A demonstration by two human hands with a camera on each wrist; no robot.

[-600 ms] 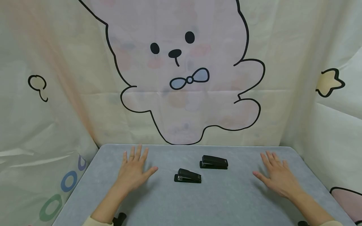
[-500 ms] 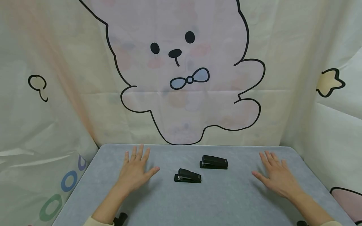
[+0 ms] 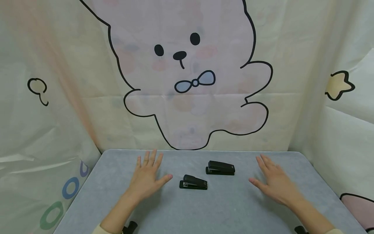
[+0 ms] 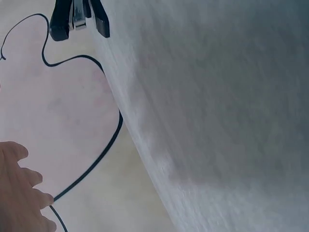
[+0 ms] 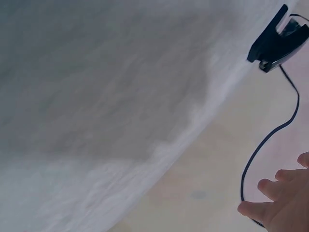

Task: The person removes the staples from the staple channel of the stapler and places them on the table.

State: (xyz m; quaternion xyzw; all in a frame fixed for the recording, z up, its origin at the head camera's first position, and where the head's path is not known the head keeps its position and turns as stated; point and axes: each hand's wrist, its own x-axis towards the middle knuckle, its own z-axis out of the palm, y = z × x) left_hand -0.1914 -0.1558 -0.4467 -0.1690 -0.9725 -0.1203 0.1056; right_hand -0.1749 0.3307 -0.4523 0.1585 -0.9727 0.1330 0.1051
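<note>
Front stapler (image 3: 193,182) taken as reference: black, resting on its base on the grey tabletop (image 3: 216,211), upper arm raised at the left end over a slim gap, a bit of bright metal showing inside. Rear stapler (image 3: 220,168), also black, sits behind it and to its right, near but apart, in the same pose, gap likewise to the left.

Left hand (image 3: 146,182): left of the front stapler, well apart from it, back of the hand up, fingers straight and fanned, thumb stretched toward that stapler. Right hand (image 3: 276,183): right of the front stapler and farther off than the left one; back up, fingers extended and close together, thumb out to the side facing the staplers. Neither hand grips anything. Shadows fall on the cloth-like surface by both.

Pale sleeves (image 3: 100,230) and black wrist devices (image 3: 130,227) enter nearer the viewer than the front stapler, on either side of it.

Left wrist view: fingertips at the lower edge corner, part of a black stapler at top; which one, cannot tell. Right wrist view: much the same, stapler at upper right, also unclear which.

Behind the front stapler, a cream curtain (image 3: 280,39) printed with a pinkish bear-like figure (image 3: 187,113) wearing a blue bow (image 3: 206,78).
</note>
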